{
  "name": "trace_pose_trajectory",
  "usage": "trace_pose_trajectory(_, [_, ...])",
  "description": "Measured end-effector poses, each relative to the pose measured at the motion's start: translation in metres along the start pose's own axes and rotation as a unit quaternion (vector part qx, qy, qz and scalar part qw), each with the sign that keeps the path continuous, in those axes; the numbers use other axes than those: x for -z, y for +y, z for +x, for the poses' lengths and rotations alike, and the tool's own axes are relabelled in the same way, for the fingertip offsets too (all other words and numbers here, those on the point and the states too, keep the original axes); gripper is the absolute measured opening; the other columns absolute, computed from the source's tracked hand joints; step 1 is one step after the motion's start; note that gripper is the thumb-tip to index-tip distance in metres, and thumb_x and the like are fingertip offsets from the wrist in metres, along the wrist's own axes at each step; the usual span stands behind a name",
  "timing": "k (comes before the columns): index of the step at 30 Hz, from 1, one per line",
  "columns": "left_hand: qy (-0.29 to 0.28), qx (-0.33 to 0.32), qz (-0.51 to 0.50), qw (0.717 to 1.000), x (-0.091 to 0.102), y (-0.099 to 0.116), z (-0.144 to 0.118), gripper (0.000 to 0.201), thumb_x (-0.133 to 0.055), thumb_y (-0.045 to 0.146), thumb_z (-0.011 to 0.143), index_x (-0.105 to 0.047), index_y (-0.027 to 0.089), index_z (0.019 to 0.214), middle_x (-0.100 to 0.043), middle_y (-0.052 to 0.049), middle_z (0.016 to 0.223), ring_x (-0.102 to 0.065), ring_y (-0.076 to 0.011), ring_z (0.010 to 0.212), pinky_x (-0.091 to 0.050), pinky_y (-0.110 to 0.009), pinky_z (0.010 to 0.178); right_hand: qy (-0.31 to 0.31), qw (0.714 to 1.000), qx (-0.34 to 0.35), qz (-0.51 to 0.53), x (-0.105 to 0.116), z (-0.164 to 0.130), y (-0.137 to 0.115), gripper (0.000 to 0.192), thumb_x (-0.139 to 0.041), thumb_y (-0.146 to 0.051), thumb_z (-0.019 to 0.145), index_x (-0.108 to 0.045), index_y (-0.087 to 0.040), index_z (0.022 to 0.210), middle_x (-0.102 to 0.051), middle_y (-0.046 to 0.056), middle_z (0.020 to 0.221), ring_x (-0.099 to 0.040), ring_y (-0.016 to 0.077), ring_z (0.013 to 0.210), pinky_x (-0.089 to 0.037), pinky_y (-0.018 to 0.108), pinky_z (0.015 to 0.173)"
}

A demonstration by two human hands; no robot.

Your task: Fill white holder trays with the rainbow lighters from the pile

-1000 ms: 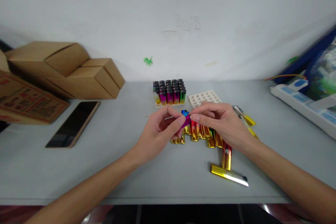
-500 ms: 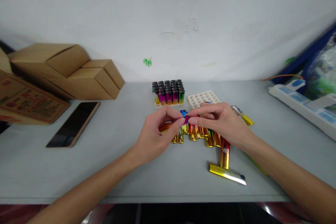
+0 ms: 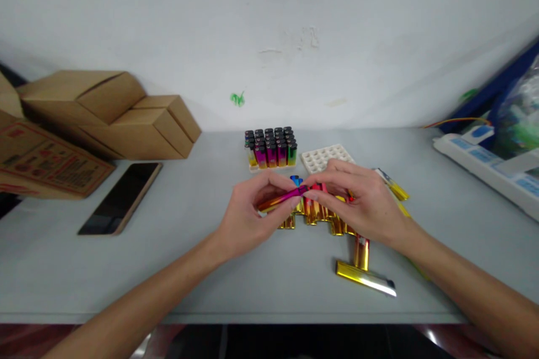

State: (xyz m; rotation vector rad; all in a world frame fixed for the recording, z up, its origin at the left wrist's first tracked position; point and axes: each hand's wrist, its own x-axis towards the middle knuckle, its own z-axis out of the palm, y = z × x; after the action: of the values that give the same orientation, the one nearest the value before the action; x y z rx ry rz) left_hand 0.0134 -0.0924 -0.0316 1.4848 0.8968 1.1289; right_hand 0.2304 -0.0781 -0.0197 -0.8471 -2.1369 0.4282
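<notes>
Both hands meet over the middle of the grey table (image 3: 210,275), and between them is a slim lighter (image 3: 281,199), magenta running into orange and gold, lying almost level and tilted slightly up toward the right. The left hand (image 3: 248,216) grips the lower, golden end, fingers curled round it with the thumb on top; the right hand (image 3: 362,202) pinches the upper magenta end between thumb and forefinger, right where the two thumbs nearly touch. So both hands are closed on that one lighter, held just above the tabletop. Directly beneath and behind the hands sits a loose heap of gold lighters (image 3: 324,216), partly hidden by the right hand, with one red-and-gold piece poking out toward the near edge. Just in front of that lies a longer gold and silver lighter (image 3: 365,278) flat on the table, apart from the hands. Farther back, a full tray of lighters (image 3: 270,151) stands upright with black caps, and just beside it on the right is a white empty tray (image 3: 322,158) showing its rows of holes. Off to the left, a dark phone (image 3: 120,197) lies flat, near a stack of cardboard boxes (image 3: 113,115) against the wall. At the far right, a white power strip (image 3: 484,168).
</notes>
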Motion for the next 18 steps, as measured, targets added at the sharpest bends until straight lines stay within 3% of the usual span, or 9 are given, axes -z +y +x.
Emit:
trace_pose_trajectory(6, [0.014,0.010,-0.012,1.000,-0.0002,-0.0021,0.0006,0.018,-0.083,0.025,0.080,-0.071,0.016,0.090,-0.076,-0.008,0.095,-0.073,-0.0182,0.089,-0.062,-0.030,0.085,0.005,1.000,-0.010,-0.007,0.0005,0.0002,-0.0028,0.023,-0.065,-0.038,0.098,-0.077,-0.023,0.110,-0.057,0.000,0.072,-0.052,0.0144,0.064,-0.042,0.027,0.060])
trace_pose_trajectory(18, [0.025,-0.057,0.051,0.997,0.0015,-0.0037,-0.0012,0.014,-0.079,0.020,0.083,-0.073,0.016,0.095,-0.076,-0.007,0.099,-0.074,-0.0171,0.092,-0.061,-0.029,0.088,0.049,0.996,-0.037,0.062,-0.0028,-0.0034,0.0055,0.022,-0.074,-0.040,0.092,-0.082,-0.026,0.107,-0.051,-0.003,0.064,-0.044,0.0115,0.056,-0.035,0.027,0.053])
